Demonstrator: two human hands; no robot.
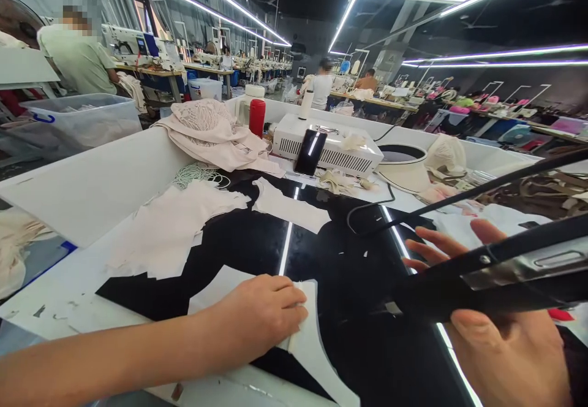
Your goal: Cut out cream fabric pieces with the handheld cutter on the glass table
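My left hand [269, 309] has its fingers pressed together on a white, curve-edged fabric piece [310, 339] at the front of a black glossy panel [358, 278]. A narrow cream strip shows at the fingertips. At the right, my right hand [509, 358] has its fingers spread, behind a long black tool [459, 284] with a slotted metal plate. The tool covers much of the palm, so contact is unclear. A pale fabric piece [291, 205] lies farther back on the panel, and a stack of cut fabric [169, 226] lies to the left.
Behind the panel are a white vented box [331, 149], a dark phone [310, 152], a red bottle [256, 119] and a fabric heap [209, 128]. A black cable [390, 195] runs near the visor [402, 165]. A person [76, 57] sits beyond a plastic bin [87, 119].
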